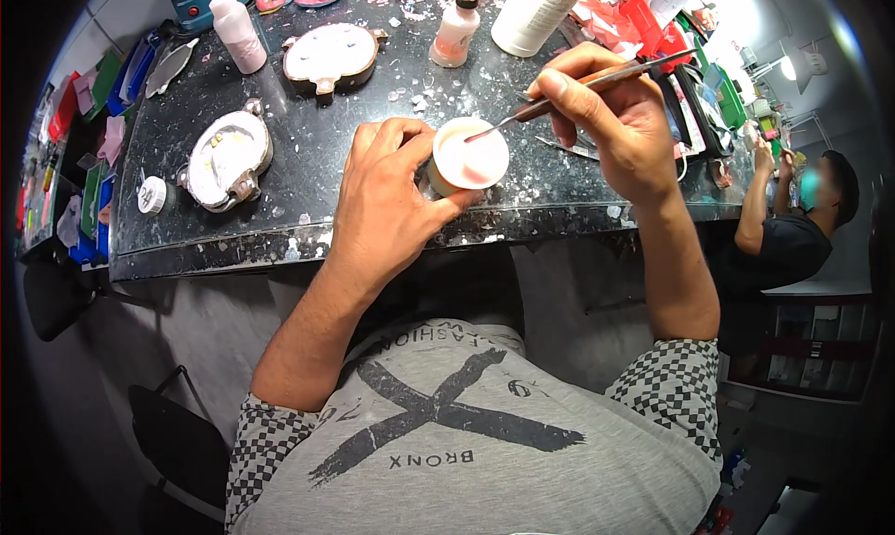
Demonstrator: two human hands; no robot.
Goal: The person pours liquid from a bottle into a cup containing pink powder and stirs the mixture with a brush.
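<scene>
My left hand [380,188] is wrapped round the side of a small white cup [454,183] near the table's front edge. Pale pink material lies inside the cup. In my right hand [611,116] is a thin spatula [533,110] with a brown handle, pinched between thumb and fingers. Its metal tip reaches down into the cup, touching or just above the pink material. Left of my left hand sits a metal dental flask half [222,167] filled with white plaster, with small yellowish bits in its hollow. A second plaster-filled flask half [331,55] lies farther back.
A pink powder bottle [238,34], a dropper bottle [455,36] and a large white tub [536,13] stand along the back. A white cap [151,195] lies at left. Red wrapping [620,27] and a black case are at right. A co-worker [792,213] sits farther right.
</scene>
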